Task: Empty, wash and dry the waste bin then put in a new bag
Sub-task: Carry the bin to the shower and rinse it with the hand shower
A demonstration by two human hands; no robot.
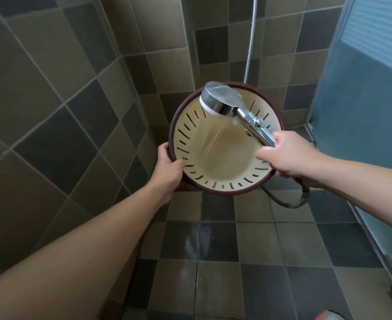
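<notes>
Mid-wash: waste bin (222,158) emptied, tipped mouth-up above tiled floor (259,250), left hand (170,166) curled round its near-left rim, right hand (287,155) wrapped on shower head (222,99) spraying inside bin; drying, new bag left.

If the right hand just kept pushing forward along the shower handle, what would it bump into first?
Probably the waste bin's far inner wall; the right hand and shower head already aim into it, though depth is unclear.

A home shower stall: tiled walls (58,72) and floor (248,250) (checkered), frosted glass door (361,100), shower hose (250,42)
</notes>
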